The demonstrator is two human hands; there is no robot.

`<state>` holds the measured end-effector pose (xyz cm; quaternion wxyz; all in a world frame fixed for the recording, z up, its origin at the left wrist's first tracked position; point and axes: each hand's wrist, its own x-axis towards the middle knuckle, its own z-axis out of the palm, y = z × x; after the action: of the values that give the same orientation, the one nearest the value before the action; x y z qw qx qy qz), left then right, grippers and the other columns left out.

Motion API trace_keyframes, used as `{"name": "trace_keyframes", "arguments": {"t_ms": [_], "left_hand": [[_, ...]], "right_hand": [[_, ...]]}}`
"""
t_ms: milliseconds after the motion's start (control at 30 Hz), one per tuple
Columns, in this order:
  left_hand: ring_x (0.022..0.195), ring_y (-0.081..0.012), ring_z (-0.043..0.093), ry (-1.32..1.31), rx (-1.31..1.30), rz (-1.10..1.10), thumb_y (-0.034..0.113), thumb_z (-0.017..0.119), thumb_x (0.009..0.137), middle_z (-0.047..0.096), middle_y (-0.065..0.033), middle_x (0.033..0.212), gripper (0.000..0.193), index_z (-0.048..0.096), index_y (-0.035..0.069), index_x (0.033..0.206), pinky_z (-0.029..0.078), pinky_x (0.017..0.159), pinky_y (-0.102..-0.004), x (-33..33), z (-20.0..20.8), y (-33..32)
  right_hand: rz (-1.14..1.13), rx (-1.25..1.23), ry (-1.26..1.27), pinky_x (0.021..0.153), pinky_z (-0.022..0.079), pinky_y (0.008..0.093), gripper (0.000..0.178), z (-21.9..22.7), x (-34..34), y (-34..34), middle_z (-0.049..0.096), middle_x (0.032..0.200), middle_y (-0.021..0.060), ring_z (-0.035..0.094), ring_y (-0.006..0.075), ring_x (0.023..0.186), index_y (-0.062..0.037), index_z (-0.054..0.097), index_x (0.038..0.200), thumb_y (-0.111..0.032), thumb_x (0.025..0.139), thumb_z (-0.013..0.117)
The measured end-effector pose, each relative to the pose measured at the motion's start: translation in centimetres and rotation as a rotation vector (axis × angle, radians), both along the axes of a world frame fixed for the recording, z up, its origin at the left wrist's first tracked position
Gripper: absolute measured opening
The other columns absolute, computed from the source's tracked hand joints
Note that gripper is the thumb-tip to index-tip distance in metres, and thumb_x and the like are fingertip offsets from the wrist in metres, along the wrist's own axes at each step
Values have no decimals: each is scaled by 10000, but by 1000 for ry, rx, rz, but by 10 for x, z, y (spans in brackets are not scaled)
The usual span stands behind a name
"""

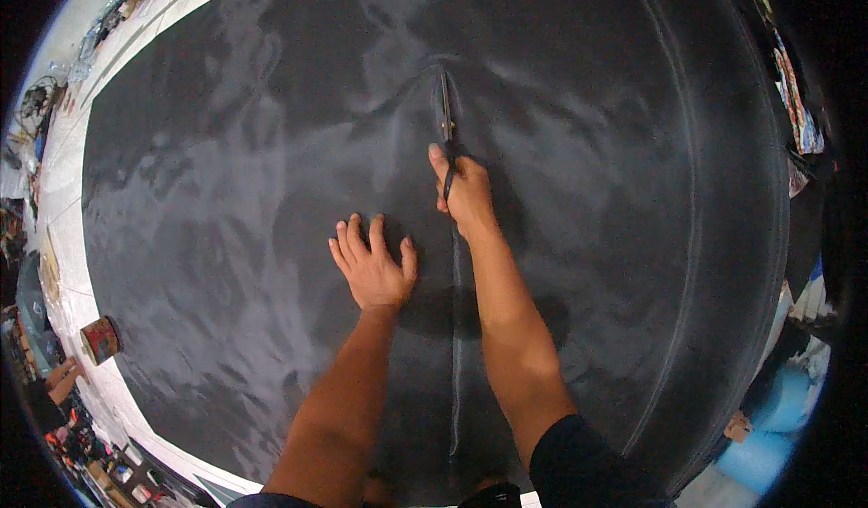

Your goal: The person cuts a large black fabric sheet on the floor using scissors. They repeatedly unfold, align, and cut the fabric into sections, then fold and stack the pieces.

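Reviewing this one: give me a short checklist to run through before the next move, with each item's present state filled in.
1. Scissors gripped in the right hand: ok, blades pointing away from the person.
2. Left hand clear of the blades: ok, it is spread lower and to their left.
3. Left hand pressing on the dark sheet: cannot tell from above.
4. Sheet smooth around the blades: not ok, ripples spread from near the tip.
5. Pale line below the right hand a finished cut: cannot tell, it could be a crease.
6. Cylindrical object away from the blades: ok, it is by the sheet's left edge.
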<state>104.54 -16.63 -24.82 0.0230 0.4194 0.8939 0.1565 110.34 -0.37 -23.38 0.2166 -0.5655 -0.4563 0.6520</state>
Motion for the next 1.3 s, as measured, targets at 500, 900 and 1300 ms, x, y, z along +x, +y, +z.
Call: {"name": "trace_keyframes", "arguments": {"t_ms": [500, 900, 1300], "left_hand": [[1348, -441, 241, -5, -57, -35, 360, 571, 831, 361, -244, 1366, 530, 493, 48, 1251, 147, 1109, -598, -5, -1, -3], [1332, -462, 258, -15, -76, -64, 367, 557, 819, 362, -253, 1358, 543, 488, 37, 1244, 159, 1092, -627, -3, -5, -12], [1320, -444, 285, -61, -32, -36, 381, 591, 793, 387, -231, 1339, 540, 521, 72, 1230, 183, 1078, -625, 3, -1, 4]], "right_hand": [[26, 19, 36, 402, 353, 277, 495, -3, -80, 136, 478, 549, 19, 458, 130, 424, -76, 507, 673, -517, 826, 672], [31, 23, 67, 428, 362, 286, 470, -10, -151, 264, 480, 556, 15, 444, 127, 443, -70, 535, 679, -486, 805, 713], [68, 299, 90, 476, 414, 275, 451, 12, -151, 276, 525, 621, 26, 516, 133, 520, -45, 552, 744, -466, 845, 681]]}}
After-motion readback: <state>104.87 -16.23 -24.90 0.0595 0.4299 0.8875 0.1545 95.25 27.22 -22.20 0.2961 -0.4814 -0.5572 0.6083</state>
